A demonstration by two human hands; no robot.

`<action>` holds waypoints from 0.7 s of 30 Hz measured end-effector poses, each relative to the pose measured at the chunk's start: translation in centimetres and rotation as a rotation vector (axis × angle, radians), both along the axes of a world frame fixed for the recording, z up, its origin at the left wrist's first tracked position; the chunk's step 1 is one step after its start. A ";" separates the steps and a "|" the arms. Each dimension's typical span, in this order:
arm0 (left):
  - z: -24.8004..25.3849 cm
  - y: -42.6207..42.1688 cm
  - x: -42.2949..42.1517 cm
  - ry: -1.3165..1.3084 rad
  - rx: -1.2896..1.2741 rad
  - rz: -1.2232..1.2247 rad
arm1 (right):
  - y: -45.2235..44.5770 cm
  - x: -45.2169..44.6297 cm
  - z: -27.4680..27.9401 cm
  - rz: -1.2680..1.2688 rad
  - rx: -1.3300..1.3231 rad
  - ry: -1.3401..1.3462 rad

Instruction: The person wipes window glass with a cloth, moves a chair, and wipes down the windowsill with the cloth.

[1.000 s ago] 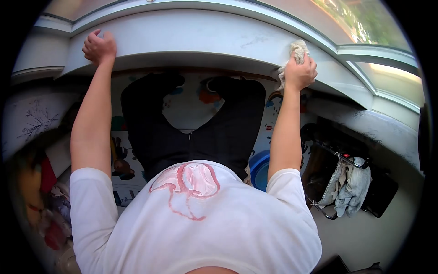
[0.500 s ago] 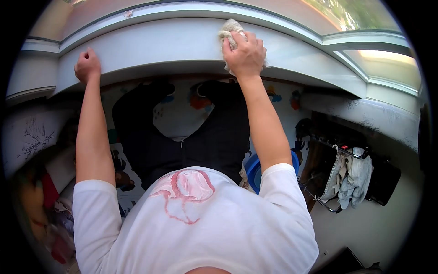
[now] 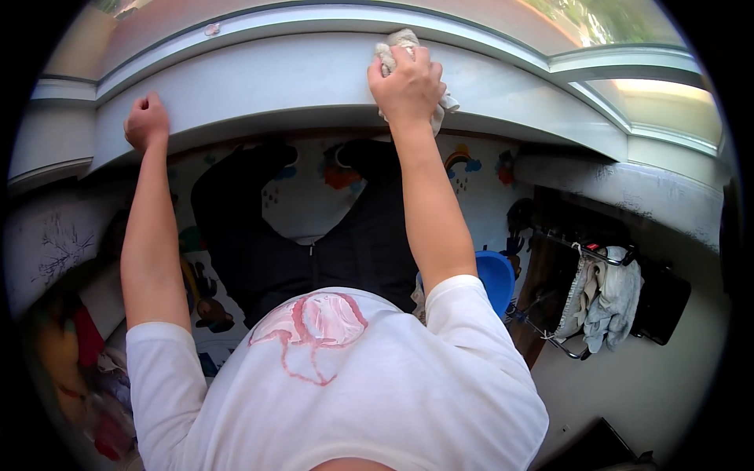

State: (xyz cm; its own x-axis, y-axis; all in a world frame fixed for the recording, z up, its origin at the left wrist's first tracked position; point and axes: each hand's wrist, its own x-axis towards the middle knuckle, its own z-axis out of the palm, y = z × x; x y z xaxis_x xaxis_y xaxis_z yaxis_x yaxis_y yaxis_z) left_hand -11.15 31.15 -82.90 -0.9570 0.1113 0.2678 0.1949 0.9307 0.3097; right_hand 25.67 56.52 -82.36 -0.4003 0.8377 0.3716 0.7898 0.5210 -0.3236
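A long white window sill (image 3: 267, 74) curves across the top of the view. My right hand (image 3: 408, 86) presses a crumpled beige cloth (image 3: 403, 38) onto it, right of the middle, with fingers bent over the cloth and part of it hanging toward the front edge. At the sill's left end rests my left hand (image 3: 147, 122), curled into a fist with nothing visible in it. The window frame's lower rail (image 3: 314, 17) runs behind the sill.
Below right are a blue basin (image 3: 496, 281), partly behind my right arm, and a metal rack with grey and white cloths (image 3: 613, 302). Mixed items, one of them red (image 3: 88, 334), lie at the lower left. A patterned mat (image 3: 314, 200) lies beneath my legs.
My right hand and the cloth have moved left along the sill from its right part. My left hand, still curled, appears slightly lower and farther left as the view has shifted.
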 end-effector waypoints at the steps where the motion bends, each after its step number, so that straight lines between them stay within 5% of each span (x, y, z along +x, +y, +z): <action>1: -0.2 -0.2 -0.3 -0.007 -0.001 -0.014 | -0.3 0.3 0.0 0.104 0.017 0.013; 3: -0.6 -0.7 -0.8 -0.023 -0.002 -0.048 | -0.5 1.3 -0.4 0.304 0.052 0.033; 11: -0.9 -0.9 -0.4 0.014 0.034 -0.053 | 7.8 7.2 -1.3 -0.323 0.057 -0.032; 14: -0.5 -0.2 -0.5 0.010 0.013 -0.048 | 4.6 4.1 -1.2 -0.080 -0.098 0.214; 17: -0.1 -0.3 -0.1 0.000 -0.028 -0.068 | -0.9 0.7 0.1 0.268 0.057 0.132; 21: -0.1 -0.2 0.0 -0.004 -0.003 -0.102 | 1.4 2.4 -1.3 0.337 0.065 0.211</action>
State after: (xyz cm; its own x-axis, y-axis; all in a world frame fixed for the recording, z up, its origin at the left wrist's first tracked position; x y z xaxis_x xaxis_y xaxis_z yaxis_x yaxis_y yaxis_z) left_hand -11.13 30.90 -82.98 -0.9418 0.2092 0.2631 0.2874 0.9071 0.3075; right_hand 28.06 57.97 -83.62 -0.5578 0.6442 0.5233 0.4907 0.7645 -0.4180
